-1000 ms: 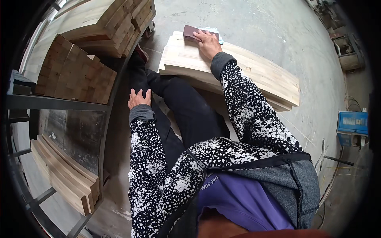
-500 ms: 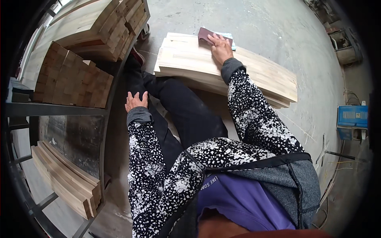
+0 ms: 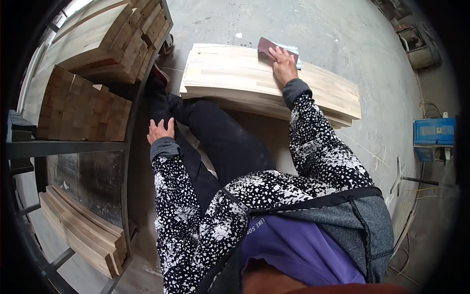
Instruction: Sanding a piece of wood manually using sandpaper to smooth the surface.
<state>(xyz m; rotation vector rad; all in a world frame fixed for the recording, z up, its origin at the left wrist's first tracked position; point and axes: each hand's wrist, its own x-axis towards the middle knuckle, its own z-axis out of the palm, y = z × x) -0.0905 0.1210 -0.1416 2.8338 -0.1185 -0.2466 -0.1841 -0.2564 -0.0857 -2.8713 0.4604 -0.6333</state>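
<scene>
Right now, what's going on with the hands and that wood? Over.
Right hand flat on sandpaper atop wood panel. Left hand resting on leg. Nothing in the way.

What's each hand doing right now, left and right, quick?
Left hand: open, fingers spread, resting flat on the dark trouser leg, holding nothing.
Right hand: pressed flat on a brown sanding sheet atop the stacked wooden boards.

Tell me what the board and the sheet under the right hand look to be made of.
Board: pale, unfinished wood, seemingly glued from strips, since long seams and grain run along it. Sheet under the right hand: probably sandpaper, a thin, flat, dull reddish-brown piece; its grit is too small to confirm.
</scene>
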